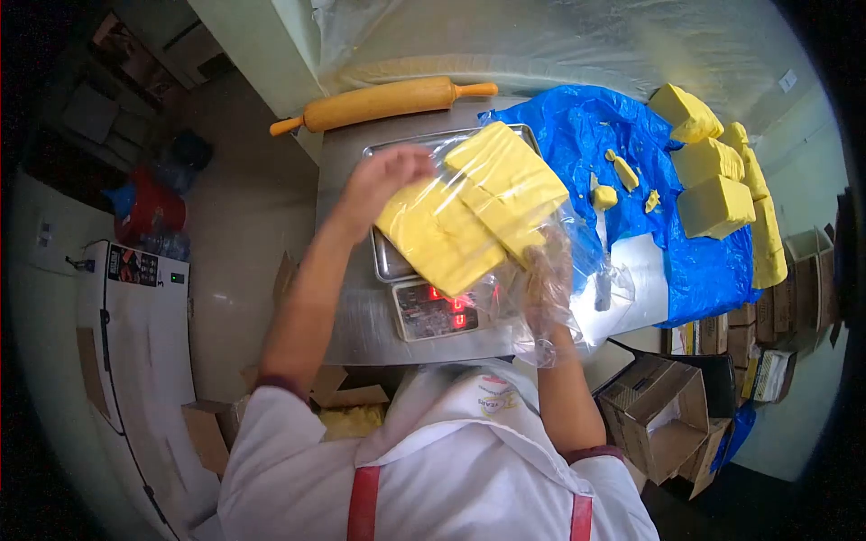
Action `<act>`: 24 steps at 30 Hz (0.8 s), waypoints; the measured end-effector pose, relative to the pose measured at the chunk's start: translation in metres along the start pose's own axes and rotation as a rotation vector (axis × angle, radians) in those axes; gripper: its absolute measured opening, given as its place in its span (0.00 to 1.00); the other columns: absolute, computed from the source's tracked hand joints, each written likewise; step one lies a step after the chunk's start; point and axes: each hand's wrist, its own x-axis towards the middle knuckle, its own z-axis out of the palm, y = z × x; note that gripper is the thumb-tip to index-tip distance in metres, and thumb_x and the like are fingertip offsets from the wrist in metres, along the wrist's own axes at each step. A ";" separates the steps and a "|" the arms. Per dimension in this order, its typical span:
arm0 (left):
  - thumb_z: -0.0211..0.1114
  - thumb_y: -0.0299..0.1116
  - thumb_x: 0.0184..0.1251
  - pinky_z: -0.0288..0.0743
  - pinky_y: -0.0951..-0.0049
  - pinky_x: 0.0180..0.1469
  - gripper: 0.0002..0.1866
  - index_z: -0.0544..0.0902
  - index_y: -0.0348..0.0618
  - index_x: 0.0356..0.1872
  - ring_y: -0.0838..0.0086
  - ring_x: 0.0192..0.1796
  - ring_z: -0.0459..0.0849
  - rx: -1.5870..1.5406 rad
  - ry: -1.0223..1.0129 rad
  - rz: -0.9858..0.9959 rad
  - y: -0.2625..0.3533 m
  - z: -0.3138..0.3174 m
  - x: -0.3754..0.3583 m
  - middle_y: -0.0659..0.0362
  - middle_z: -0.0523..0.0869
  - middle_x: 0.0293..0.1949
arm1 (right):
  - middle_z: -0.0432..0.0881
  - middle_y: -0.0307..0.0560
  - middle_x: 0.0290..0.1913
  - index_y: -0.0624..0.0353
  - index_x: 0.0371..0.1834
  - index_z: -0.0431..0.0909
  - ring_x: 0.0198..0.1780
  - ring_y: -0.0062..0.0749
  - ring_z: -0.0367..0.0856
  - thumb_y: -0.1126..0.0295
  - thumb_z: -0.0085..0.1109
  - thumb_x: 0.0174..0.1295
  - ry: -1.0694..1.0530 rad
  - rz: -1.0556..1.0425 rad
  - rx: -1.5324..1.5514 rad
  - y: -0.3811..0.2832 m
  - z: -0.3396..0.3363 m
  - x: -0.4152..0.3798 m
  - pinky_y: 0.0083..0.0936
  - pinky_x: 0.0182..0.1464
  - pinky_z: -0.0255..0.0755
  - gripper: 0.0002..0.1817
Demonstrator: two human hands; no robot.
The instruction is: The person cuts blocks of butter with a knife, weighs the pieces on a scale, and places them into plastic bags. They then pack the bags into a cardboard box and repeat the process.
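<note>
Two flat yellow slabs [440, 236] under clear plastic lie over a metal tray [386, 261], the right one partly overlapping the left. My left hand [390, 178] is at the tray's upper left, by the slab's edge; its fingers are blurred. My right hand [548, 281], inside a clear plastic bag or glove, is at the lower right edge of the slabs; the plastic and glare hide its fingers. A scale [424, 320] with red digits sits just below the slabs, nearest my body.
A rolling pin [379, 104] lies along the back edge. Blue plastic [577, 122] holds small yellow pieces [624, 173], with several yellow blocks [715, 206] at its right. Cardboard boxes [654, 406] stand lower right. A metal scraper [603, 290] lies near my right hand.
</note>
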 end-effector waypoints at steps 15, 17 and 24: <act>0.51 0.30 0.76 0.66 0.73 0.68 0.22 0.68 0.32 0.67 0.71 0.67 0.72 -0.306 -0.276 -0.218 -0.082 -0.034 0.079 0.51 0.75 0.64 | 0.78 0.40 0.47 0.60 0.47 0.79 0.51 0.25 0.74 0.75 0.62 0.63 0.084 0.172 0.045 -0.007 0.029 0.017 0.23 0.55 0.69 0.10; 0.51 0.30 0.76 0.66 0.73 0.69 0.22 0.67 0.32 0.67 0.71 0.67 0.72 -0.332 -0.277 -0.224 -0.081 -0.035 0.079 0.51 0.74 0.64 | 0.79 0.39 0.47 0.60 0.46 0.80 0.49 0.24 0.75 0.74 0.63 0.62 0.110 0.197 0.006 -0.001 0.027 0.021 0.22 0.53 0.69 0.10; 0.52 0.30 0.76 0.64 0.71 0.69 0.23 0.66 0.31 0.68 0.70 0.68 0.71 -0.372 -0.275 -0.235 -0.082 -0.036 0.079 0.51 0.74 0.64 | 0.76 0.37 0.46 0.55 0.47 0.75 0.48 0.25 0.75 0.74 0.62 0.62 0.061 0.222 -0.153 0.003 0.037 0.037 0.21 0.53 0.71 0.11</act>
